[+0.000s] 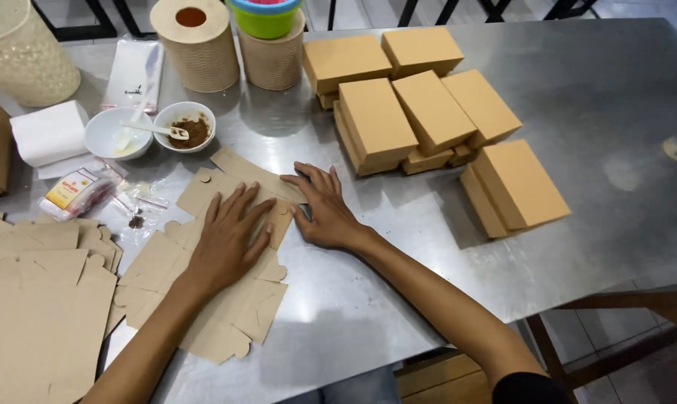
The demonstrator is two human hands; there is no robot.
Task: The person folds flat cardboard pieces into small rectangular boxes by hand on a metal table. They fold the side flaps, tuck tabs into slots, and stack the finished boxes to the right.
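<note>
Steel counter (615,135); left grip (230,236) flat, released, on cardboard blank (218,299); right grip (323,209) released, pressing flap beside it.

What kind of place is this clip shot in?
Probably a small food-packing workspace, perhaps a kitchen or stall back room. A steel table holds folded brown boxes, the hands press a flat cardboard blank, and a bowl of brown powder sits nearby.
</note>
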